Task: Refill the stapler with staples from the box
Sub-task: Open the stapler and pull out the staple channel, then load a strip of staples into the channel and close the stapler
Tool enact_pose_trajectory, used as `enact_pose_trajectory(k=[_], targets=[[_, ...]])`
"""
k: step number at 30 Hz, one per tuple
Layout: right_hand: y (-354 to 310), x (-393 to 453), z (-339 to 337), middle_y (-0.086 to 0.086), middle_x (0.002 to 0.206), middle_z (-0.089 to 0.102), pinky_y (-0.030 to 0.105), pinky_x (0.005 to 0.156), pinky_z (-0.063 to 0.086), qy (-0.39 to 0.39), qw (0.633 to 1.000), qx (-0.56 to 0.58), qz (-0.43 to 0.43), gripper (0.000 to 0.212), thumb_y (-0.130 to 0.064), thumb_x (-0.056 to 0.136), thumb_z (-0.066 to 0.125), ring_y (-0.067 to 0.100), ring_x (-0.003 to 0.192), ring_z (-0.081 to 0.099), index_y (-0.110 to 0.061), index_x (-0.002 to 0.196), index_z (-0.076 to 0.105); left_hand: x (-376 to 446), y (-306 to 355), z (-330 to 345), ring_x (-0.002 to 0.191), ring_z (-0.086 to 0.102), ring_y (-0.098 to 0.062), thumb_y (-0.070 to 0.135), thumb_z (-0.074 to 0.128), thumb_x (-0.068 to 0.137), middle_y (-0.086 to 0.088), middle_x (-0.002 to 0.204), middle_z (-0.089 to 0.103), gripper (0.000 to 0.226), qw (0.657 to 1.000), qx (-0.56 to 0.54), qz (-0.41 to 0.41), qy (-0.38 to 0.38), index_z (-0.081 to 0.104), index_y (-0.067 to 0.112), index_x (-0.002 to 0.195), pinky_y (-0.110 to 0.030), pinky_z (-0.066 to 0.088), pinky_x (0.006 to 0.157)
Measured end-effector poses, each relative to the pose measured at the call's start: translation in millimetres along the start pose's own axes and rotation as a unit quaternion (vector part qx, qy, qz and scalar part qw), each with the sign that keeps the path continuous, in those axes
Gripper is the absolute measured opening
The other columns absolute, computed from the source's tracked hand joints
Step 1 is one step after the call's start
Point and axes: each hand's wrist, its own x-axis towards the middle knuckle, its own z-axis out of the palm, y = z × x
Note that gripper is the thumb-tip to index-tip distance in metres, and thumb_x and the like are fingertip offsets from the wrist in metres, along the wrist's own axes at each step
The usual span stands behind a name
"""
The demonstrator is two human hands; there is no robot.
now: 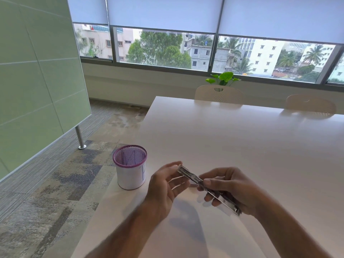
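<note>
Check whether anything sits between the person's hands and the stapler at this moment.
Nothing visible does. The stapler is already held above the table, with the right hand gripping its middle and near end and the left hand at its far tip. The pen holder stands apart, to the left. No staple box is in view.

Purple mesh pen cup (130,171) near white table's (242,146) left edge, two chairs (218,94) beyond

Above the white table (242,138), my right hand (230,189) grips the metal stapler (206,189) while my left hand (165,185) fingers pinch its far end, beside a purple mesh cup (130,170).
</note>
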Motion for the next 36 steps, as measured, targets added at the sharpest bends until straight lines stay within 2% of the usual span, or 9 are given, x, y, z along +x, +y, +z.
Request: enact_pose_trajectory(k=[4,8,13,16,21,25,29,33,36], targets=[[3,-2,20,0.012,0.081,0.078,0.031,0.057,0.055,0.064,0.99,-0.086,-0.088,0.035,-0.024,0.062,0.087,0.02,0.063,0.063,-0.012,0.095,0.079,-5,-9,8,0.094,0.069,-0.036,0.035,0.036,0.105,-0.022,0.105,0.072,0.043,0.984,-0.159,-0.059,0.061,0.066,0.005,0.111,-0.044,0.055,0.082],[6,-9,35,-0.019,0.053,0.06,0.013,0.053,0.04,0.111,0.908,-0.325,-0.241,0.038,-0.038,0.063,0.089,-0.001,0.047,0.045,-0.037,0.099,0.076,-10,-17,13,0.105,0.068,-0.038,0.038,0.029,0.105,-0.025,0.108,0.075,0.051,0.976,-0.195,-0.071,0.063,0.064,0.005,0.121,-0.052,0.049,0.098],[14,-13,45,-0.011,0.105,0.076,0.023,0.069,0.057,0.096,0.751,-0.518,-0.397,0.037,-0.039,0.076,0.077,0.008,0.078,0.069,-0.029,0.111,0.072,-15,-19,15,0.102,0.073,-0.036,0.033,0.022,0.104,-0.024,0.112,0.073,0.052,0.976,-0.203,-0.079,0.032,0.061,0.006,0.126,-0.047,0.055,0.083],[18,-13,46,-0.004,0.115,0.075,0.026,0.076,0.059,0.125,0.677,-0.581,-0.434,0.038,-0.038,0.076,0.078,0.015,0.092,0.072,-0.023,0.11,0.074,-14,-19,15,0.1,0.074,-0.034,0.038,0.018,0.105,-0.024,0.113,0.073,0.058,0.974,-0.215,-0.071,0.018,0.06,0.007,0.128,-0.048,0.053,0.085],[22,-12,49,-0.003,0.121,0.072,0.028,0.076,0.059,0.138,0.646,-0.602,-0.448,0.032,-0.032,0.08,0.075,0.02,0.085,0.07,-0.022,0.111,0.074,-16,-20,13,0.103,0.072,-0.031,0.046,0.016,0.105,-0.02,0.117,0.073,0.063,0.977,-0.203,-0.067,-0.005,0.064,0.01,0.125,-0.046,0.051,0.088],[23,-11,48,-0.003,0.121,0.072,0.029,0.076,0.059,0.14,0.66,-0.588,-0.446,0.033,-0.034,0.08,0.076,0.02,0.088,0.071,-0.023,0.112,0.074,-15,-19,11,0.107,0.071,-0.032,0.044,0.016,0.105,-0.02,0.119,0.072,0.062,0.977,-0.204,-0.064,-0.013,0.063,0.01,0.128,-0.047,0.05,0.094],[15,-12,48,-0.01,0.117,0.073,0.023,0.078,0.057,0.144,0.72,-0.528,-0.427,0.035,-0.039,0.078,0.077,0.009,0.091,0.071,-0.029,0.111,0.073,-13,-20,10,0.104,0.073,-0.033,0.037,0.017,0.105,-0.022,0.118,0.072,0.059,0.977,-0.203,-0.062,-0.006,0.062,0.006,0.129,-0.043,0.057,0.085],[0,-19,52,-0.018,0.075,0.075,0.018,0.053,0.049,0.139,0.905,-0.286,-0.284,0.034,-0.037,0.067,0.086,0.002,0.058,0.061,-0.035,0.1,0.077,-13,-19,12,0.098,0.074,-0.036,0.037,0.023,0.104,-0.024,0.114,0.073,0.055,0.973,-0.222,-0.055,0.006,0.063,0.007,0.127,-0.055,0.049,0.1],[-2,-14,45,0.008,0.074,0.077,0.038,0.052,0.056,0.114,0.975,-0.103,-0.163,0.027,-0.034,0.068,0.081,0.019,0.06,0.065,-0.021,0.091,0.08,-15,-15,13,0.095,0.075,-0.037,0.048,0.029,0.103,-0.027,0.114,0.072,0.06,0.968,-0.243,-0.063,0.016,0.062,0.006,0.128,-0.043,0.063,0.072]])
